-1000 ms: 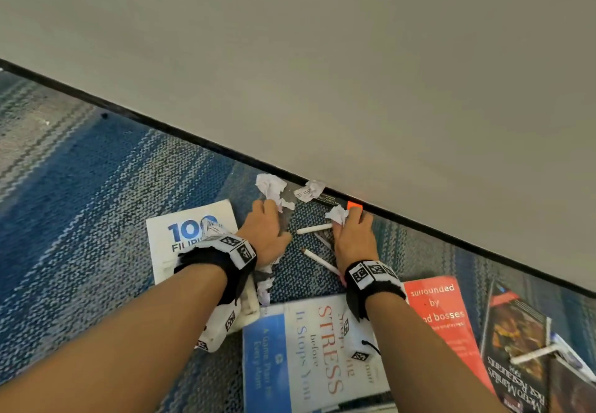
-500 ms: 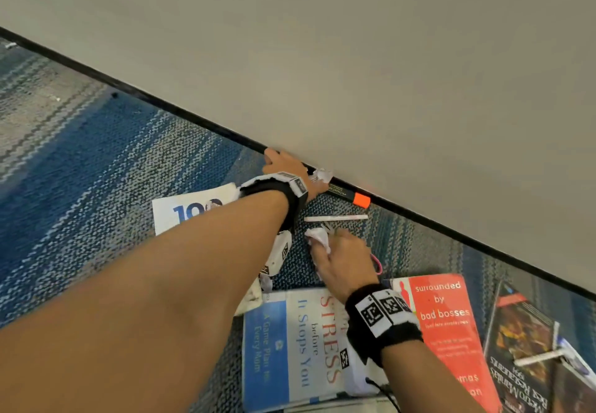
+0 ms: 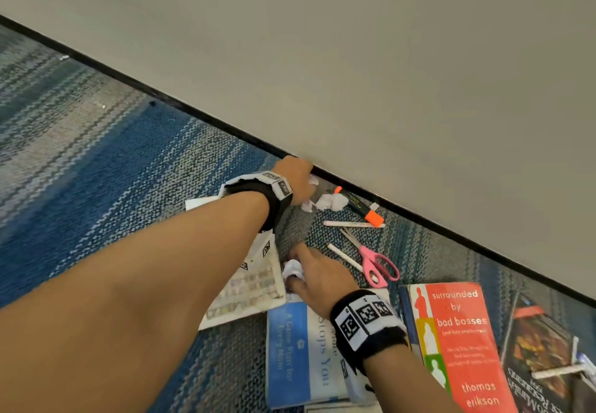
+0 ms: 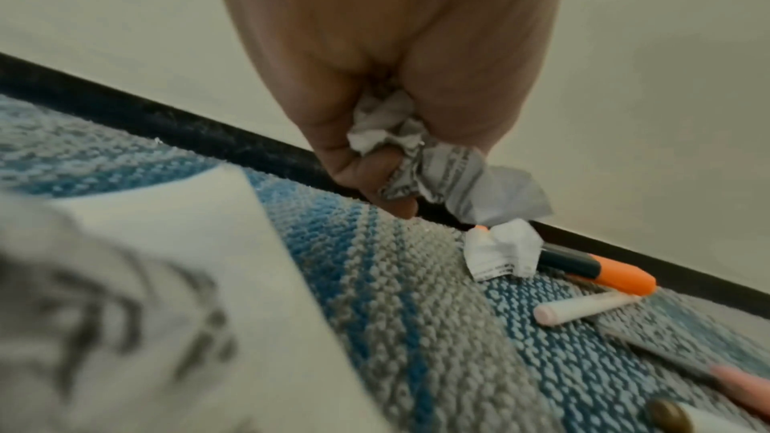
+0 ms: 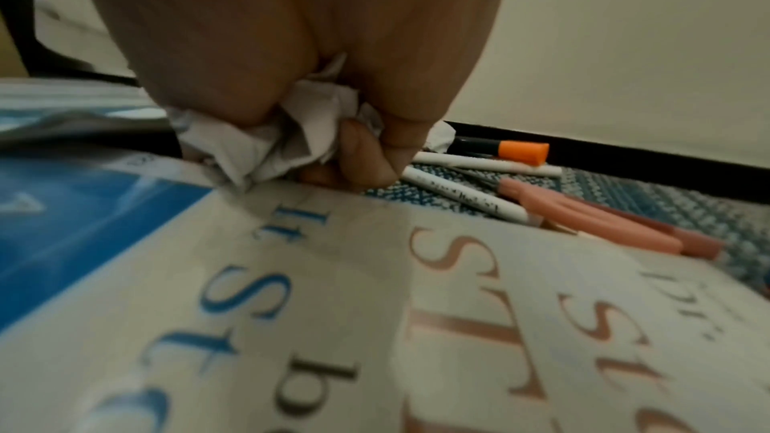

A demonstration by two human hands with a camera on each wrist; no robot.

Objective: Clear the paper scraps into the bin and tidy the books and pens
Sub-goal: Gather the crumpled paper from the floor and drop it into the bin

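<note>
My left hand point(image 3: 298, 180) point(image 4: 387, 176) is at the black skirting and grips crumpled paper scraps point(image 4: 421, 160). One more scrap point(image 3: 332, 201) point(image 4: 502, 255) lies on the carpet just right of it. My right hand point(image 3: 309, 272) point(image 5: 354, 157) grips another crumpled scrap point(image 3: 293, 271) point(image 5: 266, 140) at the top edge of the blue-and-white stress book point(image 3: 300, 354) point(image 5: 291, 292). An orange highlighter point(image 3: 362, 208), two white pens point(image 3: 353, 224) point(image 3: 346, 258) and pink scissors point(image 3: 375, 262) lie right of my hands.
A white book point(image 3: 248, 287) lies under my left forearm. The red "bad bosses" book point(image 3: 458, 345) and a dark book point(image 3: 545, 358) carrying a white pen point(image 3: 558, 371) lie at the right. A grey wall point(image 3: 387, 74) bounds the blue-grey carpet point(image 3: 96, 154).
My left hand reached up to the skirting and gathered scraps there. My right hand drew back toward the stress book with its scrap, uncovering the scissors and pens.
</note>
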